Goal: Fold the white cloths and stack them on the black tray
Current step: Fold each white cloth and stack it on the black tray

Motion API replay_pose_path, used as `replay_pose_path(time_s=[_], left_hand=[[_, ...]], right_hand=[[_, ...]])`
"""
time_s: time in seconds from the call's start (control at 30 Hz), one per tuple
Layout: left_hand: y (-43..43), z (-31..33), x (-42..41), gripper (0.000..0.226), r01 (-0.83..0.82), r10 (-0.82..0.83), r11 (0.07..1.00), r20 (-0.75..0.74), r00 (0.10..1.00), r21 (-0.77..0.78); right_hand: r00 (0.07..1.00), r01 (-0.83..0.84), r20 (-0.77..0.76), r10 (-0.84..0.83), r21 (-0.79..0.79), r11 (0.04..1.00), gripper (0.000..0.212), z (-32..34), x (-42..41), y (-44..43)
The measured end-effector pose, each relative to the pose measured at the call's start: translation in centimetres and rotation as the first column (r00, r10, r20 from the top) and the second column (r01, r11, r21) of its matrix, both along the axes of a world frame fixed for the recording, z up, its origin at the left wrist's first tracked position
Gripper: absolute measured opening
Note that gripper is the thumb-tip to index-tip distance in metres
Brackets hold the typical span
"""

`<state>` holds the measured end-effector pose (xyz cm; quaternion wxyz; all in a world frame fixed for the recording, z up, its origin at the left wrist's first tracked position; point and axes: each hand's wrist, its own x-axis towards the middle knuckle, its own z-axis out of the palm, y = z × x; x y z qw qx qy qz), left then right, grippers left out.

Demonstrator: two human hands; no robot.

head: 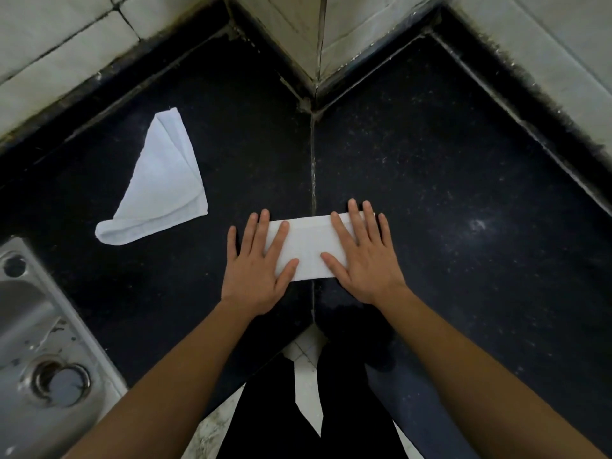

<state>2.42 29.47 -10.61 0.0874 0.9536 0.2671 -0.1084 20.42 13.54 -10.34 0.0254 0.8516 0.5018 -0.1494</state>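
head view, looking down on a black speckled bench (447, 193) that fills an inner corner of a pale tiled wall (49, 61).

far left: a steel sink (29, 313) is set into the bench, with its round drain (61, 380) low in the view.

right of the sink and farther back: a triangular white cloth (159, 187) lies flat on the bench. its layered edges show along its right side. neither hand touches it, and it lies well apart from the second cloth.

centre: the left hand (255, 273) lies palm down with fingers straight and spread. its thumb and forefinger rest on the left end of an oblong white cloth (306, 250), and its outer fingers rest on the bench just beside that end. the oblong white cloth is folded to a long strip and lies flat across a pale seam (313, 167), which runs from the wall corner toward the person. the right hand (364, 260) lies palm down on the right end of the oblong white cloth, fingers straight and spread, hiding that end. both hands press flat, and no finger curls round the fabric. both forearms are bare.

below, between the forearms: dark trouser legs (281, 425) stand over a pale floor (308, 352).

right: the bench runs on to the tiled wall.
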Motion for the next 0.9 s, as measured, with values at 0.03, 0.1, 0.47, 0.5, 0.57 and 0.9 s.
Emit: replay_pose_path(time_s=[0.03,0.1,0.47,0.5,0.57,0.9], left_hand=[[0.0,0.0,0.0,0.070,-0.001,0.001,1.000,-0.002,1.000,0.002],[0.1,0.0,0.0,0.070,0.003,-0.002,1.000,-0.003,1.000,0.010],[0.0,0.2,0.0,0.069,-0.010,0.010,0.999,-0.013,1.000,0.033],[0.0,0.2,0.0,0.069,-0.012,0.012,0.999,-0.014,1.000,0.034],[-0.2,0.1,-0.1,0.069,-0.008,0.008,0.999,-0.014,1.000,0.034],[-0.3,0.9,-0.4,0.071,0.002,-0.005,0.997,-0.032,0.999,-0.074]], right_hand=[[1.000,0.001,-0.001,-0.001,0.005,1.000,0.076,0.0,0.0,0.0],[1.000,0.002,-0.004,-0.002,0.018,1.000,0.076,0.1,0.0,0.0],[0.999,-0.021,-0.037,0.021,0.016,1.000,0.079,0.1,0.1,0.1],[0.998,-0.006,-0.058,0.008,0.034,0.999,0.079,0.2,0.1,0.1],[0.987,0.108,-0.134,-0.093,0.105,0.989,0.080,0.7,-0.2,-0.5],[0.518,0.821,-0.471,-0.714,0.041,0.569,0.052,3.9,-3.4,-4.4]])
